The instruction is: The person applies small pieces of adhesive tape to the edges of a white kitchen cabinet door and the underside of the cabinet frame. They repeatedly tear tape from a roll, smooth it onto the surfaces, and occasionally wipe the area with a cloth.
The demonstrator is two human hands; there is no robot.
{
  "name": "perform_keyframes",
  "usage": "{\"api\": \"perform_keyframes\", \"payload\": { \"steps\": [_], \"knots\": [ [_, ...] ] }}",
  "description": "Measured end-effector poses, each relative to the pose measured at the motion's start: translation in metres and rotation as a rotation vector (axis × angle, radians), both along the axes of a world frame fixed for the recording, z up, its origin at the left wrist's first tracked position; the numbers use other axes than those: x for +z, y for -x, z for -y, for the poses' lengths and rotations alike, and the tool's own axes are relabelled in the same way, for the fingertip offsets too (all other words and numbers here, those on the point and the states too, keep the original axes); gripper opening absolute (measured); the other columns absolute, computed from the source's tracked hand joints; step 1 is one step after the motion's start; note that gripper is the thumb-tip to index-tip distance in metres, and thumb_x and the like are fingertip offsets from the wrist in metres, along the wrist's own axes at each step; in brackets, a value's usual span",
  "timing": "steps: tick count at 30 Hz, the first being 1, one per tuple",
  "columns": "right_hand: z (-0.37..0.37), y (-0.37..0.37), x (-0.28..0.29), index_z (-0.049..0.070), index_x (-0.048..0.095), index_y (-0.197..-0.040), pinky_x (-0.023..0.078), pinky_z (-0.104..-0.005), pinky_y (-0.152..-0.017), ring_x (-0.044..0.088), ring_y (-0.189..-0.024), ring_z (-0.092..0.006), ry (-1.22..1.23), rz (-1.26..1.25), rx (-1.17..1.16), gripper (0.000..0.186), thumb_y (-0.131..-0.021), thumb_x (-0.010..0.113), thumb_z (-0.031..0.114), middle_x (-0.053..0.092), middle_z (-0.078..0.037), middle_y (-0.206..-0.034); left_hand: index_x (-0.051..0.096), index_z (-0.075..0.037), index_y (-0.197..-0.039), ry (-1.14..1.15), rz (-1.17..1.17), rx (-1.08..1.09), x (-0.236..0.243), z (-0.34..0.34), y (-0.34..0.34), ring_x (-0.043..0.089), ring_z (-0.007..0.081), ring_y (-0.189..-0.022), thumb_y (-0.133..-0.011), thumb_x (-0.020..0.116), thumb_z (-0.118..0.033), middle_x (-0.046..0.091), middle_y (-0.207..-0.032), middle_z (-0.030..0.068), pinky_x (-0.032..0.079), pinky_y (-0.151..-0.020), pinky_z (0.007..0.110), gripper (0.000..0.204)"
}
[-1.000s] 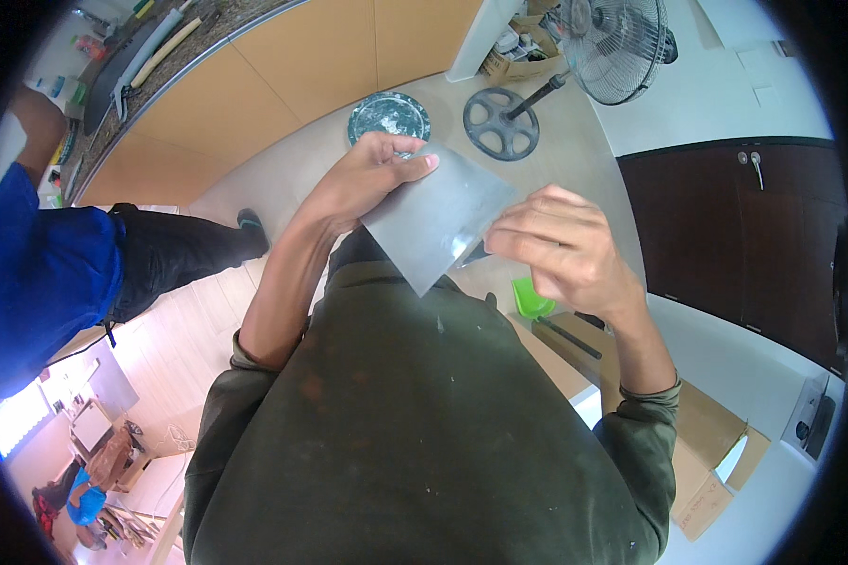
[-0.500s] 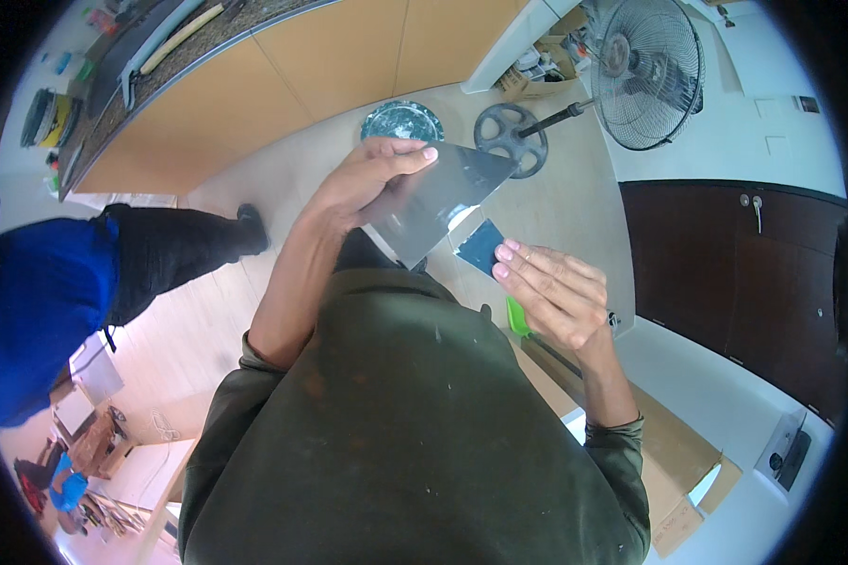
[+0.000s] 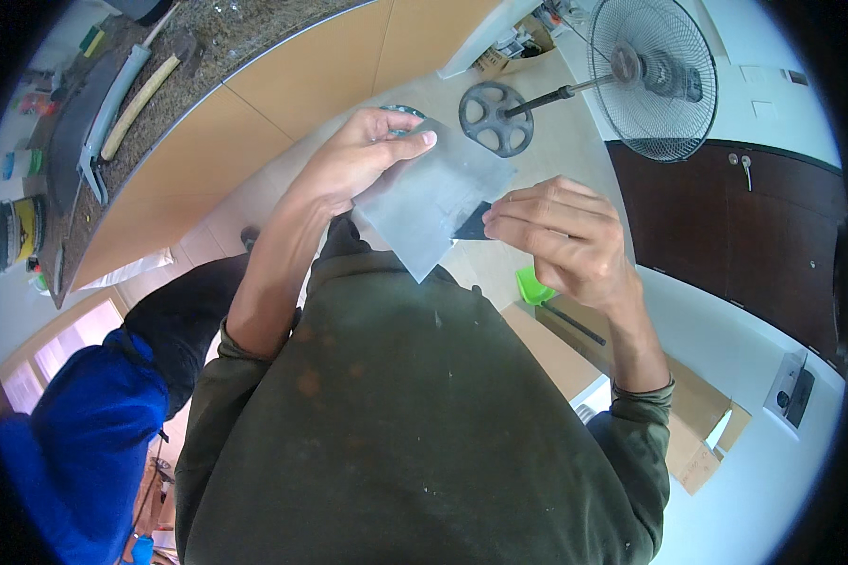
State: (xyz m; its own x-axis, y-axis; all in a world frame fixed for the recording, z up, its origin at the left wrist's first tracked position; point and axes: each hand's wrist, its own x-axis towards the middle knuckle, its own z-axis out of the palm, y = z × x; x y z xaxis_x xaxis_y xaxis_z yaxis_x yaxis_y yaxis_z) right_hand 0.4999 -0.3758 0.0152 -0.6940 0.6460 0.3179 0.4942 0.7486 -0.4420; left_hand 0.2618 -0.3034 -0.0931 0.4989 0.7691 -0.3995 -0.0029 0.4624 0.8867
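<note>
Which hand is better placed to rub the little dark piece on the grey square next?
Probably the right hand: it holds the dark piece by the right edge of the grey square, while the left hand grips the square's upper left side.

The speckled counter (image 3: 231,40) bears a pale stick (image 3: 139,108) and a long grey tool (image 3: 114,99); the floor (image 3: 575,155), a fan (image 3: 671,79) (spoked base (image 3: 499,118)).

Sheet (image 3: 429,193) centre, second piece (image 3: 472,223) at its lower-right edge; counter (image 3: 245,26) ahead left; fan (image 3: 671,75) ahead right, cabinet (image 3: 725,212) right.
</note>
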Motion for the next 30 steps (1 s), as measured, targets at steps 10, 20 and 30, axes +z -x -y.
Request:
{"api": "perform_keyframes", "payload": {
  "steps": [10,20,30],
  "knots": [
    [-0.029,0.045,0.001,0.001,0.078,-0.097,0.061,-0.0336,-0.075,0.077,-0.092,-0.0264,-0.062,-0.165,-0.287,0.032,-0.071,0.064,-0.011,0.078,-0.014,-0.099,0.07,-0.003,-0.114,0.09,0.127,-0.126,-0.013,-0.065,0.04,0.057,-0.0008,-0.072,-0.097,0.073,-0.026,0.069,-0.091,-0.0039,0.042,-0.061,0.017,0.028],
    [-0.027,0.073,-0.025,0.0,0.077,-0.103,0.062,-0.0315,-0.073,0.077,-0.098,-0.027,-0.224,-0.047,-0.3,0.033,-0.072,0.068,-0.008,0.078,-0.014,-0.102,0.071,-0.006,-0.101,0.158,0.213,-0.111,-0.014,-0.115,0.062,0.047,-0.0001,-0.064,-0.097,0.073,-0.027,0.059,-0.076,-0.009,0.036,-0.057,0.019,0.021],
    [-0.075,0.069,-0.004,0.001,0.074,-0.098,0.059,-0.0364,-0.073,0.074,-0.088,-0.0276,-0.106,-0.058,-0.27,0.035,-0.064,0.066,-0.001,0.075,-0.012,-0.096,0.071,-0.004,-0.104,0.004,0.014,-0.239,-0.001,-0.127,0.05,0.049,0.0,-0.065,-0.098,0.072,-0.027,0.06,-0.076,-0.0079,0.036,-0.055,0.019,0.024]
  ]
}}
